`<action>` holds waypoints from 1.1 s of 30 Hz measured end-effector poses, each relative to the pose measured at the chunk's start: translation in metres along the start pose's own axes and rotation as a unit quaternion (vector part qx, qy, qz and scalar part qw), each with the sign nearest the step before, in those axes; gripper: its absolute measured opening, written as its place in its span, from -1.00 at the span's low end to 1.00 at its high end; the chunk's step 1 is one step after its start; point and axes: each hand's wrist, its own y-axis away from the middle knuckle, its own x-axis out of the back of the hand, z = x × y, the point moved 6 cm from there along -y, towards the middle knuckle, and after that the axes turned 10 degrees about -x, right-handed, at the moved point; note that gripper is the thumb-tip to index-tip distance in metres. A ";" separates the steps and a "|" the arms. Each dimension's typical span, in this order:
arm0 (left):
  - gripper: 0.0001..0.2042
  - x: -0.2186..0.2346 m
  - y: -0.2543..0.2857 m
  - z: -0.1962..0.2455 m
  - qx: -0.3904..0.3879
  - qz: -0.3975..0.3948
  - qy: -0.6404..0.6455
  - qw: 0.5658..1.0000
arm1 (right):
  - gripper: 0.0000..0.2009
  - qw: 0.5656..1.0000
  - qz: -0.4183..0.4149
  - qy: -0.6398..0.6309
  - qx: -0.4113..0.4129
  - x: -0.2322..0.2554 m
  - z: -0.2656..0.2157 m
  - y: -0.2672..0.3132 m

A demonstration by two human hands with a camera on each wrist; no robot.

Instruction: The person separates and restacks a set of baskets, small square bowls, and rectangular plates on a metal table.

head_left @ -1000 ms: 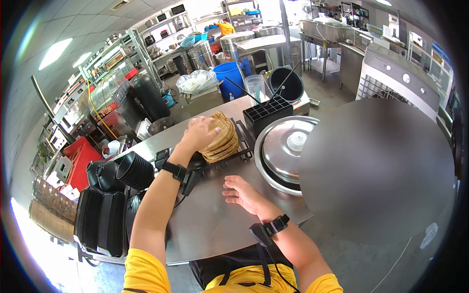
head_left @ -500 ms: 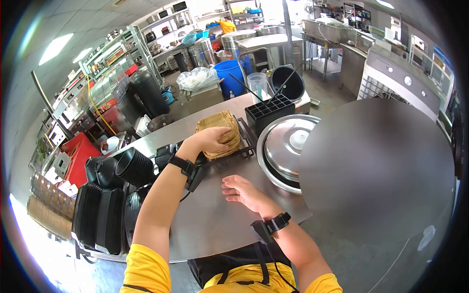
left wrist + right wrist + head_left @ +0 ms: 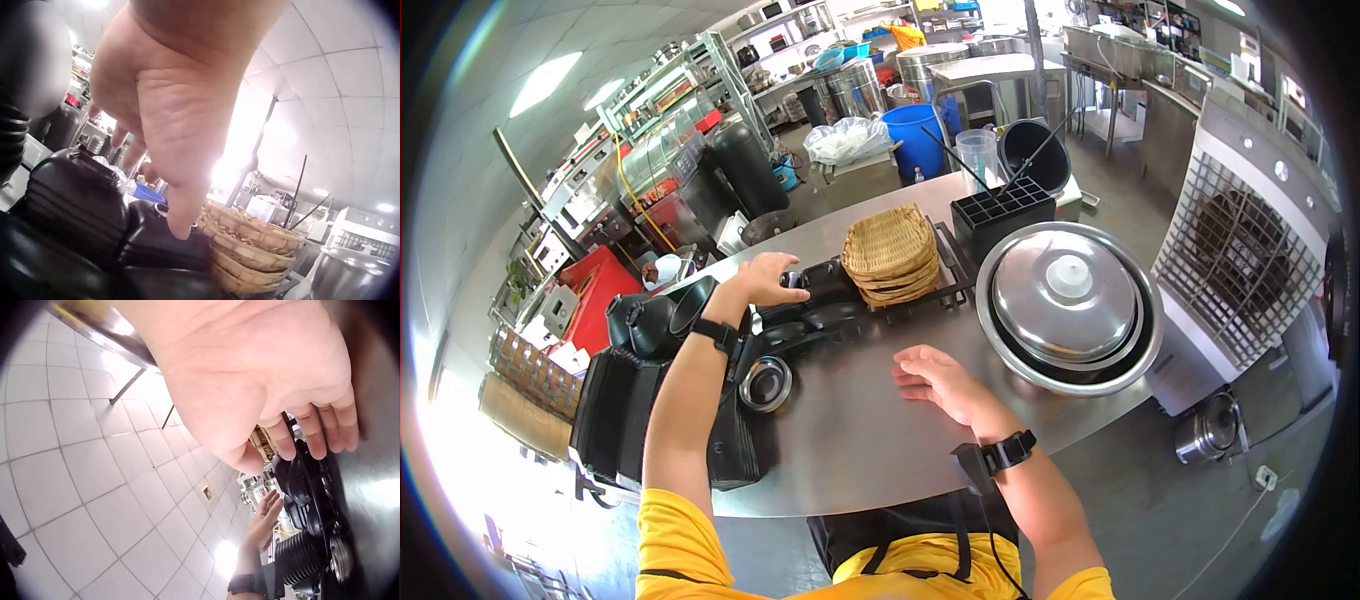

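Note:
My left hand (image 3: 762, 280) hangs over the row of black containers (image 3: 815, 315) on the steel table, its fingers spread and holding nothing. In the left wrist view its thumb reaches down right at the shiny black containers (image 3: 81, 212). To its right stands a stack of woven bamboo baskets (image 3: 890, 250), square with rounded corners, within a black rack (image 3: 955, 265). My right hand (image 3: 945, 385) is held low at the middle of the table, fingers nearly straight and together, with nothing in it. Past its fingertips in the right wrist view are the black containers (image 3: 300, 487).
A wide steel basin with a domed lid (image 3: 1065, 290) sits at the right. Behind it is a black divided holder (image 3: 1005, 210) with sticks. Small steel bowls (image 3: 766, 384) and stacked black trays (image 3: 615, 400) occupy the left. The steel tabletop (image 3: 840, 430) ends near my body.
My left hand has come off the basket stack and moved left to the black containers. The right hand keeps nearly the same pose. The head view has turned to the right.

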 end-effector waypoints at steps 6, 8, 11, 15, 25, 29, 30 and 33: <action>-0.19 -0.011 -0.005 0.023 -0.062 0.041 0.030 0.997 | -0.67 1.000 0.002 0.002 0.002 0.000 -0.003 0.003; -0.18 -0.009 -0.007 0.023 -0.067 0.041 0.059 0.995 | -0.67 1.000 0.005 0.001 -0.004 -0.001 -0.002 0.004; -0.18 -0.006 -0.011 0.012 -0.053 0.019 0.048 0.997 | -0.67 1.000 0.008 0.002 -0.006 0.000 -0.004 0.005; -0.18 -0.015 -0.006 -0.036 -0.034 -0.017 0.059 0.998 | -0.66 1.000 0.007 0.000 -0.006 0.000 -0.004 0.007; -0.77 -0.008 0.065 0.042 -0.163 0.013 -0.016 0.986 | -0.64 0.999 -0.002 0.049 -0.011 -0.004 0.001 0.001; -0.63 -0.038 0.072 0.036 -0.153 -0.004 -0.020 0.988 | -0.65 0.999 -0.007 0.047 -0.005 -0.003 0.003 0.001; -0.61 -0.043 0.071 0.033 -0.129 -0.007 -0.027 0.991 | -0.65 0.999 -0.005 0.041 -0.005 -0.002 0.003 0.001; -0.59 -0.049 0.067 0.030 -0.093 -0.036 -0.053 0.994 | -0.66 0.999 -0.006 0.037 -0.004 -0.002 0.002 0.002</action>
